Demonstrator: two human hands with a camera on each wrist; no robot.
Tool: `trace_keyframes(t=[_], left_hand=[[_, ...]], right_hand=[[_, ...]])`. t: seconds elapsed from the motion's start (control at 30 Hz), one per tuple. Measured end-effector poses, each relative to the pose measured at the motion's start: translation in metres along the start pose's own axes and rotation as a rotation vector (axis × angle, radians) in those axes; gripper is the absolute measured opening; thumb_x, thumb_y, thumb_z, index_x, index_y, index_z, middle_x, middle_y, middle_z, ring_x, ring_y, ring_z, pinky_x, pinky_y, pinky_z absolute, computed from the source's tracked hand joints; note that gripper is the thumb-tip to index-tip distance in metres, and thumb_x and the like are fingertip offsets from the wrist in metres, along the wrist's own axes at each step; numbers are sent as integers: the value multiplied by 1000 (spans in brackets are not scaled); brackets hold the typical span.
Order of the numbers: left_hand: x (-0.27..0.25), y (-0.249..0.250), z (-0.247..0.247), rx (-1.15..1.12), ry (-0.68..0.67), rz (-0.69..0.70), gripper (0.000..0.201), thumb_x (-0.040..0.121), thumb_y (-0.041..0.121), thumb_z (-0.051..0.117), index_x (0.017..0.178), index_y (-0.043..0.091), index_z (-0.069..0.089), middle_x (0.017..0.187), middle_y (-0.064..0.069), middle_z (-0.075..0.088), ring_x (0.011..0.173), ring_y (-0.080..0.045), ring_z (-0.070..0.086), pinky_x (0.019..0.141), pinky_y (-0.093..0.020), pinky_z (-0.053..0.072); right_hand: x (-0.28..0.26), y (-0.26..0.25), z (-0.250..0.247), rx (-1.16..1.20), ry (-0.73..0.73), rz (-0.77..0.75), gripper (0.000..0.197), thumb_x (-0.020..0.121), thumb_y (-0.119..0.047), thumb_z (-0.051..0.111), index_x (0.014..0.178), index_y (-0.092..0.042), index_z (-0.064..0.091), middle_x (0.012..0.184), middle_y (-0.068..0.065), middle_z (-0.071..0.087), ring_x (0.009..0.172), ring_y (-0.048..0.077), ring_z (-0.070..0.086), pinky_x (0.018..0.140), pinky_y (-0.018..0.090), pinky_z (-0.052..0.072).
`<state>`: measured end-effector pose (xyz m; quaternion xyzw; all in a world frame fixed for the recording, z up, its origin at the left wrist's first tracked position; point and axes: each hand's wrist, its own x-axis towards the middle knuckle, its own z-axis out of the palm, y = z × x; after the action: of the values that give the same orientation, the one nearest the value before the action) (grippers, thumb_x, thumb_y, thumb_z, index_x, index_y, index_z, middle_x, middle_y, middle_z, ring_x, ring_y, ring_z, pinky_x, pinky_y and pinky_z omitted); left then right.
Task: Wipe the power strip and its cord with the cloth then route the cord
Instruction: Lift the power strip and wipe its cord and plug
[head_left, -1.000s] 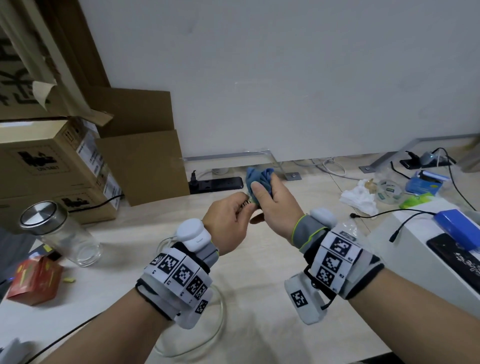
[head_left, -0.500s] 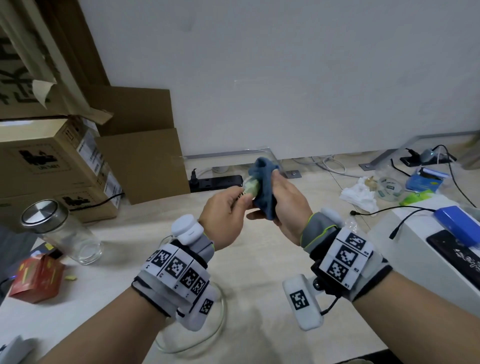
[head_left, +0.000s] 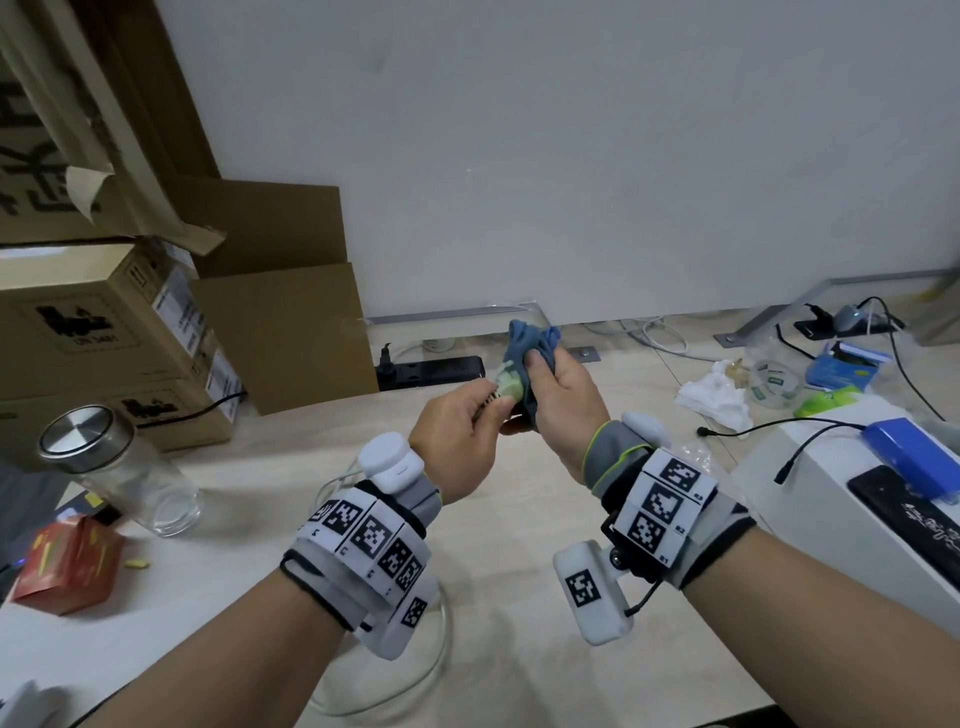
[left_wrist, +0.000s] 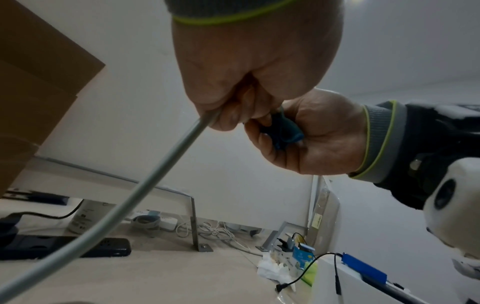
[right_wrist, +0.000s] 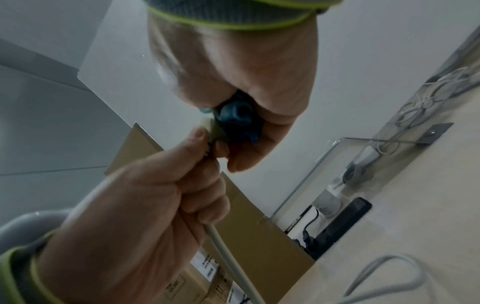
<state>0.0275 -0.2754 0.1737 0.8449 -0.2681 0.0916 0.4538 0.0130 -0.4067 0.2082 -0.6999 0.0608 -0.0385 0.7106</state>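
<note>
Head view: bright, even, diffuse light; soft shadows under the forearms on the pale wood-grain worktop (head_left: 519, 519); straight edges bow toward the corners. Wrist views: dimmer, greyish, noisy, with softly blurred backgrounds.

Plain white wall (head_left: 571, 156) behind pale wooden desk (head_left: 519, 519)

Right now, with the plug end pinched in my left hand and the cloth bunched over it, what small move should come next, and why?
Probably slide the cloth off the plug and down the cord. The right hand has the cloth on the plug only, while the left hand holds the cord taut, and its hanging length looks unwiped.
</note>
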Motion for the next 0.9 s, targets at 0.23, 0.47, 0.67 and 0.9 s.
trace_keyframes(t=[0.23, 0.47, 0.67, 0.9], left_hand=[[2, -3, -4, -50, 24, 0, 25, 96, 25, 46, 75, 13, 53, 60, 9, 51, 57, -3, 51, 52, -14, 34], [-4, -12, -9, -27, 29, -38, 30, 93, 34, 40, 76, 13, 54, 64, 1, 56, 59, -15, 51, 54, -26, 39], [-1, -4, -8, -27, 39, -29, 23, 95, 23, 45, 88, 7, 60, 73, 7, 64, 65, -2, 57, 58, -17, 40], [-9, -3, -4, 77, 45, 55, 26, 95, 30, 44, 78, 13, 54, 60, 17, 46, 57, 2, 49, 51, -9, 31]], right_hand=[[4, 8, 8, 21, 21, -50, 17, 101, -16, 40, 101, -21, 56, 94, 11, 65, 76, 26, 63, 67, 45, 57], [1, 0, 4, 157, -143, 68, 25, 103, -27, 34, 100, -20, 58, 92, 8, 66, 74, 24, 64, 66, 40, 56], [3, 11, 11, -176, 36, -183, 15, 99, -24, 44, 107, -24, 56, 93, -3, 66, 85, 5, 64, 78, 31, 54], [7, 5, 9, 18, 63, 18, 22, 101, -25, 40, 92, -19, 59, 79, 6, 64, 69, 21, 62, 63, 39, 58]])
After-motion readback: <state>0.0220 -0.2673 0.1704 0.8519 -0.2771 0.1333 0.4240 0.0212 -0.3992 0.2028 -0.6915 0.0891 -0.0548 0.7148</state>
